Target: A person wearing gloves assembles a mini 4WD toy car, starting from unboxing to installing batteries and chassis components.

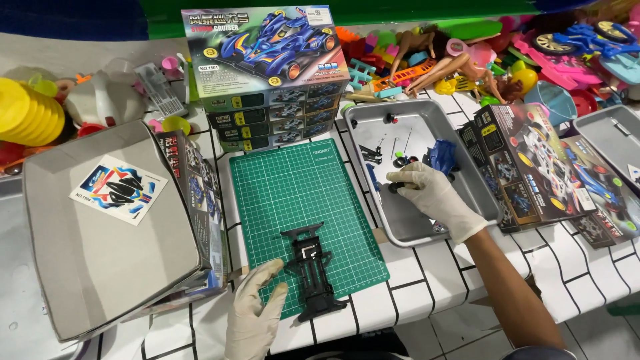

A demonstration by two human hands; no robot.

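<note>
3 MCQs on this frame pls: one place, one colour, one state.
1. Where does the black toy-car chassis lie?
A. in the metal tray
B. on the green cutting mat
C. on the upturned tray at left

2. What colour is the car body shell in the metal tray?
A. blue
B. yellow
C. white

3. What is the right hand doing?
A. resting flat on the cutting mat
B. holding a box
C. reaching into the metal tray, fingers at small black parts

Key: 1 B, the chassis sits on the green cutting mat beside the left hand; 2 A, the shell by the gloved fingers is blue; 3 C, the gloved hand is inside the tray.
</note>
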